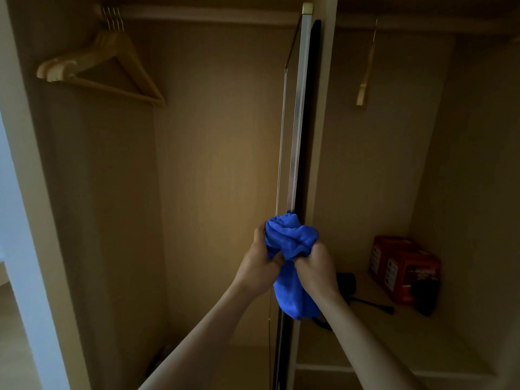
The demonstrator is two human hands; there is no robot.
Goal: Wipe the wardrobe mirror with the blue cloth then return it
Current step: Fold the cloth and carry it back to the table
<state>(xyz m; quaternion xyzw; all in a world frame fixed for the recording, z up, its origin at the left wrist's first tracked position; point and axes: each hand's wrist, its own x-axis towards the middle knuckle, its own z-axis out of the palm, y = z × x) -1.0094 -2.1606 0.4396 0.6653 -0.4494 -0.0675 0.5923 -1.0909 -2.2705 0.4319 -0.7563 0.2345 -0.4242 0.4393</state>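
Note:
A blue cloth (292, 249) is bunched up in front of the open wardrobe. My left hand (260, 266) grips its left side and my right hand (316, 266) grips its right side, with a loose end hanging down between my wrists. Directly behind the cloth stands the wardrobe mirror (298, 122), seen edge-on as a thin tall metal-framed panel beside the centre divider. The top of the cloth touches or nearly touches the mirror's edge. The glass face is hidden at this angle.
Wooden hangers (104, 66) hang on the rail in the left compartment, and one hanger (364, 80) in the right. On the right shelf sit a red box (402, 266) and a black device with a cable (347, 282).

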